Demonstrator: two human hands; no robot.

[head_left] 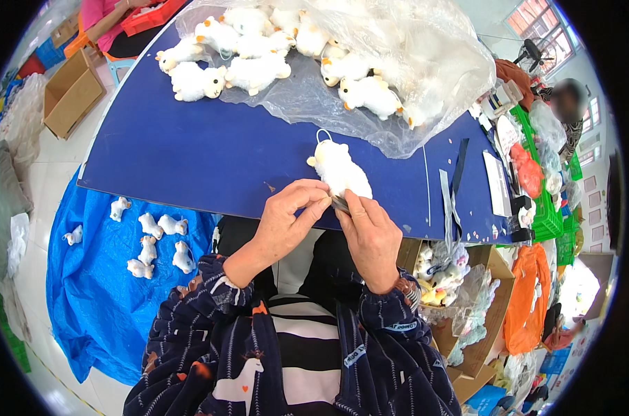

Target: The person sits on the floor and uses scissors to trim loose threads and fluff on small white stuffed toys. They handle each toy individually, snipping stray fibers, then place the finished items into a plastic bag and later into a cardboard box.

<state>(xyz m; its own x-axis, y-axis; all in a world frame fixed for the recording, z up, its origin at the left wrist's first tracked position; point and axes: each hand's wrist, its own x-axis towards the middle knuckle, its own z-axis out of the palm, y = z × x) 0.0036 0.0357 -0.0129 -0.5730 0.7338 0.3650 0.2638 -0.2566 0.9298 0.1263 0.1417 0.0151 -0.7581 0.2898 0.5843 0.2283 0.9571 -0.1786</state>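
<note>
A white plush sheep [341, 170] with a thin white loop at its head lies at the near edge of the blue table, head pointing away from me. At its lower end, the thumb and fingers of my left hand [290, 218] are pinched together against the plush. My right hand [371, 239] grips the same end from the other side, fingers closed. A small dark grey piece [339, 202] shows between my fingertips; its kind is too hidden to tell.
Several plush sheep [257, 73] lie by a clear plastic bag [432, 62] across the blue table [190, 152]. Dark and grey strips [456, 180] lie at right. More small plush toys rest on a blue tarp [96, 291] at lower left. A carton [491, 305] stands at right.
</note>
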